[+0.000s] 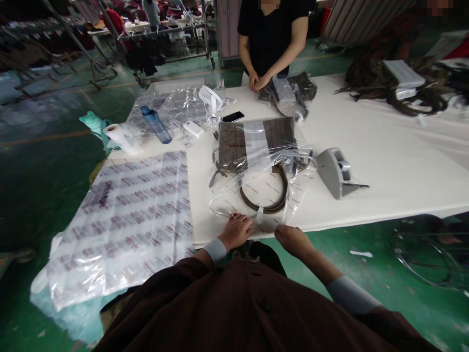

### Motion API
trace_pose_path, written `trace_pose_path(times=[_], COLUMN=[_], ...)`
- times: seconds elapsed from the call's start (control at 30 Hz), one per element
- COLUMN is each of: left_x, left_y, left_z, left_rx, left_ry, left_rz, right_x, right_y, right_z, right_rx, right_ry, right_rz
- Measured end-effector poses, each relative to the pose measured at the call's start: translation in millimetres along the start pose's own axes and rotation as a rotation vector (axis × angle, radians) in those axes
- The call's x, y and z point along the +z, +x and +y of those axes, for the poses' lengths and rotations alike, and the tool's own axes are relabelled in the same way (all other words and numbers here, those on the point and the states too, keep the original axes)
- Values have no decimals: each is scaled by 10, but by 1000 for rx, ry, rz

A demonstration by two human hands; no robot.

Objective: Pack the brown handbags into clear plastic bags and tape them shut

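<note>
A brown jacket [227,308] is nearest, this side of the clear bag [256,164] on the surface [388,168]. Left of the bag lie printed plastic sheets [139,210]. At the bag's near edge, the left hand [237,231] rests, grip impossible to tell; the right hand [293,240] seems to pinch film. Right of it stands a grey dispenser [339,173]. The bag looks light, soft, slippery, best held by its edges; glare obscures its contents.

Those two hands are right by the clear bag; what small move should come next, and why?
Perhaps smooth the near end of the clear bag flat: the plastic looks loose and wrinkled around the brown loop, and the left hand and right hand are both at that end.
</note>
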State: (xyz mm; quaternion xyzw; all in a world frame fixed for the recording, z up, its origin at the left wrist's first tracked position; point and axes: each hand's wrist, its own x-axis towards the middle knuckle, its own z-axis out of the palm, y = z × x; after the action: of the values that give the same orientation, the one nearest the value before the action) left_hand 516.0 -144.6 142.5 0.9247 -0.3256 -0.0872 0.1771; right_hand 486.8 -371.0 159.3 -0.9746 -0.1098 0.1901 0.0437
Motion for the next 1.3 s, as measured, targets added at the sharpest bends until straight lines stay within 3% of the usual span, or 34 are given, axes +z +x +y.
trace_pose_path(times=[0.17,0.33,0.57,0.7,0.8,1.0,1.17,1.23,1.3], left_x=[-23,-36,-101,-182,-159,56,54,31,23], left_y=[192,390,694,930,1006,738,404,325,258], left_z=[41,75,159,126,74,24,32,48,70], left_rx=[-97,-106,-61,-26,-37,-42,11,2,0], left_ry=[-4,18,104,179,193,176,67,31,-4], left_rz=[98,135,165,170,185,73,59,62,79], right_x=[-57,-123,-337,-411,-320,121,208,239,316], right_y=[322,697,737,720,703,667,429,256,80], right_z=[-40,-145,-6,61,84,141,227,320,436], right_rx=[65,-66,-186,-263,-298,-327,-270,-208,-49], right_ry=[25,-23,17,-73,-152,-141,-11,53,161], right_rz=[311,231,267,416,552,477,499,548,585])
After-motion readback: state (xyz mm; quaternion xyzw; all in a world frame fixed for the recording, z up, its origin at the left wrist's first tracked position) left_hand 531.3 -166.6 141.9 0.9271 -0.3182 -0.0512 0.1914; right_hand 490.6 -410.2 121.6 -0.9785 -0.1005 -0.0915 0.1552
